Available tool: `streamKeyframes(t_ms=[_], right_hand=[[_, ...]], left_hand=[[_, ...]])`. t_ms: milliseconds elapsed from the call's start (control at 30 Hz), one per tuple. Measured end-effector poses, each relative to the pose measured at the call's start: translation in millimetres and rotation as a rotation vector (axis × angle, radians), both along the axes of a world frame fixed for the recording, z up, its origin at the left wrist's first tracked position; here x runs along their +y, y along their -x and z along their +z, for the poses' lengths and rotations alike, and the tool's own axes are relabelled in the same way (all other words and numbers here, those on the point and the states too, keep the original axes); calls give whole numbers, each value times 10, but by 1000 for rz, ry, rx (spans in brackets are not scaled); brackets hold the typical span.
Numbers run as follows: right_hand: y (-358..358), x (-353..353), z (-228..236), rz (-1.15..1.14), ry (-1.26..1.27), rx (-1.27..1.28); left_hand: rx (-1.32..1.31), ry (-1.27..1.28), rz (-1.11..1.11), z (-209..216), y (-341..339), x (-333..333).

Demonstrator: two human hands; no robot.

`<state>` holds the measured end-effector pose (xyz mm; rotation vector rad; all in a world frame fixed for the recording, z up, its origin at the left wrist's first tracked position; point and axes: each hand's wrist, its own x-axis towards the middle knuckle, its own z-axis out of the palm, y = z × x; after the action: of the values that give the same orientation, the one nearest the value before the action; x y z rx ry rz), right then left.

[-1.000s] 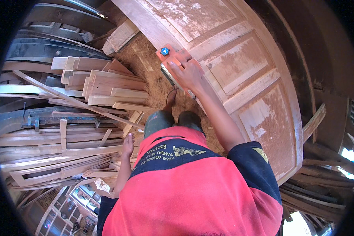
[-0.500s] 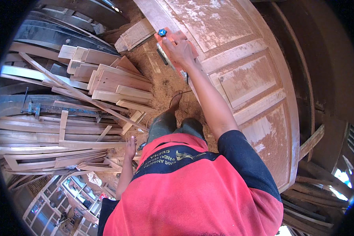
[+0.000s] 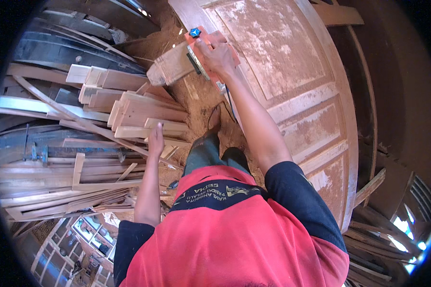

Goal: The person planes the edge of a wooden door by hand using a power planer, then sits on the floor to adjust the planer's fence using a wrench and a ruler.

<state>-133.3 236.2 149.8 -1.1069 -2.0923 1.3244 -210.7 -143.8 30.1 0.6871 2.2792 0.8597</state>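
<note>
My right hand (image 3: pixel 219 57) is closed around the handle of an orange electric planer (image 3: pixel 203 33) with a blue knob at its far end. The planer rests at the left edge of a panelled wooden door (image 3: pixel 292 98), which is coated with patches of sawdust. A dark cord (image 3: pixel 231 103) runs from the planer's near end along my forearm. My left hand (image 3: pixel 156 141) is raised in front of the stacked boards, seen side-on, with nothing visible in it and its fingers looking extended. My palm hides most of the planer's handle.
Short planks (image 3: pixel 146 107) lie piled to the left, with long strips (image 3: pixel 48 172) and a blue metal clamp (image 3: pixel 44 155) beside them. A thick timber piece (image 3: pixel 170 64) sits just left of the planer. Sawdust covers the floor (image 3: pixel 196 98) around my feet.
My left hand has risen and moved forward, from beside my hip to in front of the planks. The planer, still in my right hand, is slightly farther forward; the view has shifted a little.
</note>
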Motion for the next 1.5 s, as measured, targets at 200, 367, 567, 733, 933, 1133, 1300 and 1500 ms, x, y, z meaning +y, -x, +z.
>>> streamKeyframes(t_ms=[200,367,567,733,933,1133,1300,1500], right_hand=[[681,335,-8,-69,-39,-109],[1220,647,-97,-78,-54,-154],[1777,979,-258,-95,-78,-109],[2260,1193,-272,-82,-82,-90],[2855,1532,-187,-40,5,-164],[3404,1814,-321,-53,-60,-49],[3833,2111,-268,0,-122,-10],[3260,2001,-143,105,-174,-18]], left_hand=[[326,-203,-20,-53,1258,1497],[510,-161,11,-361,1829,2222],[459,120,4,-453,1717,2590],[540,182,-4,-405,1679,2627],[456,316,17,-300,1682,2697],[358,335,-7,-269,1706,2710],[438,221,11,-257,1732,2743],[466,231,-8,-297,1747,2730]])
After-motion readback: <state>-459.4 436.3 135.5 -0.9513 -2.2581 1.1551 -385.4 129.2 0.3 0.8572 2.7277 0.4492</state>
